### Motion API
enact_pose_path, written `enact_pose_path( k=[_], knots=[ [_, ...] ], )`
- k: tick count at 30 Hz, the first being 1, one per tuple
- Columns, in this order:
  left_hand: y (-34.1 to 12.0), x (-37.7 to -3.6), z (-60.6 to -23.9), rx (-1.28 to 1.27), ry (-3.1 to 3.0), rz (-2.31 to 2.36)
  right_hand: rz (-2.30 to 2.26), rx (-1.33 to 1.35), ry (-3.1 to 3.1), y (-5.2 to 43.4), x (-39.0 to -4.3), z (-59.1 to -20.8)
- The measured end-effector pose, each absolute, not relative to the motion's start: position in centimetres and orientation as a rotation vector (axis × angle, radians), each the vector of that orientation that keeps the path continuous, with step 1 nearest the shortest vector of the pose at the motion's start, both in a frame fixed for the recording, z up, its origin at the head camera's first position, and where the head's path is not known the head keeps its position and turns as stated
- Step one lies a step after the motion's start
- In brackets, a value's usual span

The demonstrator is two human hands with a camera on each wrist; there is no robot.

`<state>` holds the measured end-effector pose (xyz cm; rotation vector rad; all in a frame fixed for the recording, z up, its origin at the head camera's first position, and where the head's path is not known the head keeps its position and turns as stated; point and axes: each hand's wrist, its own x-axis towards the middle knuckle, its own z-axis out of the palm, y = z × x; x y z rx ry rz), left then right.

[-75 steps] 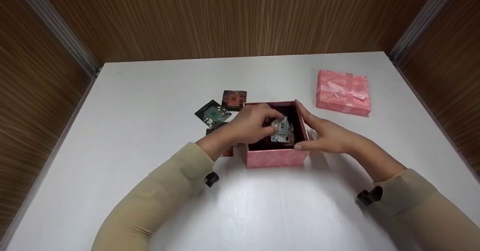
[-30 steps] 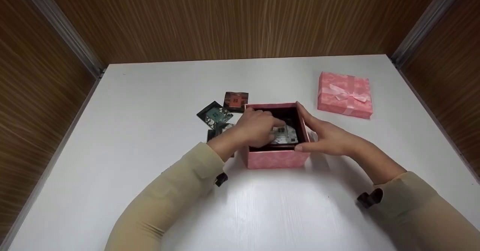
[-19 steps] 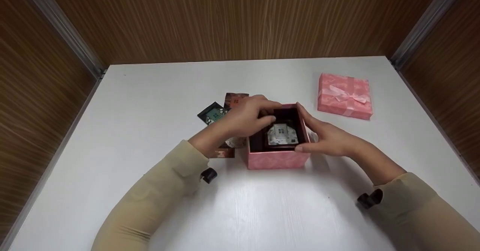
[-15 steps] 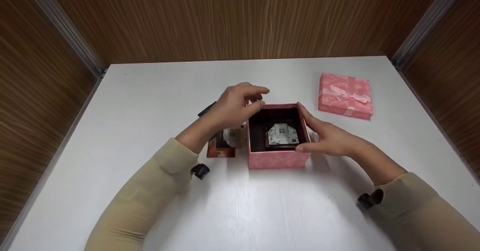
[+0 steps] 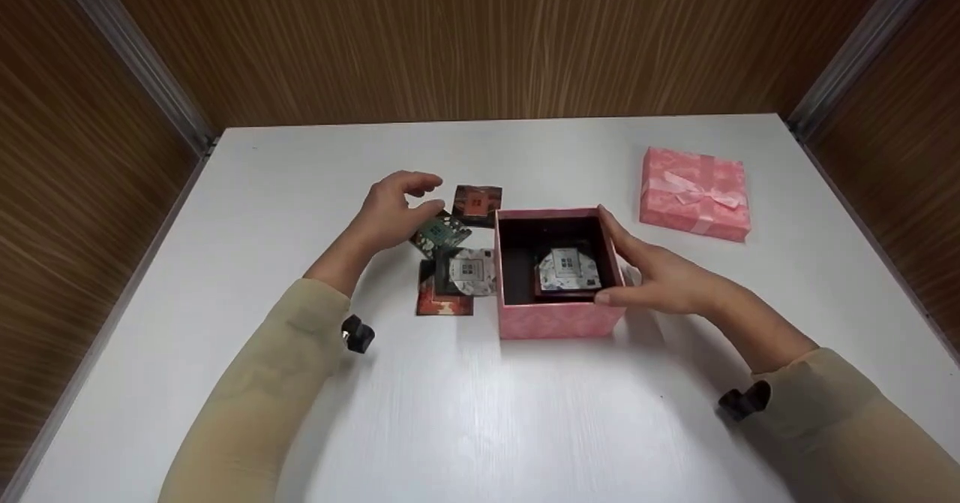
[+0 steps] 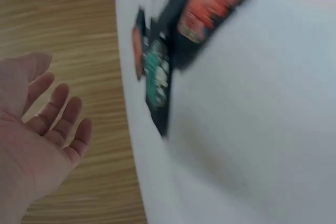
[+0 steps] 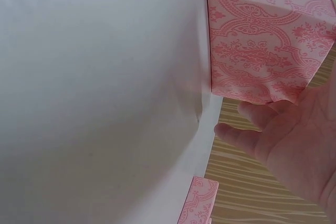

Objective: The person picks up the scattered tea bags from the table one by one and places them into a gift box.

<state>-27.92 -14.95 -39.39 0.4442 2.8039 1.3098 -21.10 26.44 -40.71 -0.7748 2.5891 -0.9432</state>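
Observation:
An uncovered pink gift box (image 5: 556, 323) stands on the table, its dark inside visible. A pale square sachet (image 5: 568, 269) lies flat in its right part, over darker ones. My right hand (image 5: 667, 281) holds the box's right side, thumb at the near corner and a finger at the far one. To the left of the box lie a brown-red sachet (image 5: 478, 204), a green sachet (image 5: 444, 234), a pale sachet (image 5: 474, 270) and an orange sachet (image 5: 444, 305), partly overlapping. My left hand (image 5: 390, 214), fingers loosely bent and holding nothing, hovers by the green sachet. In the left wrist view its palm (image 6: 37, 145) shows bare.
The pink lid (image 5: 696, 191) with a ribbon bow sits at the back right of the white table (image 5: 525, 428). Wood-grain panels (image 5: 480, 45) enclose the back and both sides.
My left hand has come out of the box and moved left over the loose sachets. The pale sachet inside now lies flat. My right hand has stayed on the box.

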Motion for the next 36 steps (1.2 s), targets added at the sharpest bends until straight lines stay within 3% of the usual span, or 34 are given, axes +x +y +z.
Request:
enact_pose_path(
  k=[15,36],
  knots=[
    [-17.1,-28.9,-44.4,0.375,2.794,1.058,-0.948,-0.757,2.575,26.4,-21.1,-40.4],
    [-18.1,-29.0,-44.4,0.406,2.792,1.045,-0.942,-0.768,2.580,26.6,-21.1,-40.2]
  ],
)
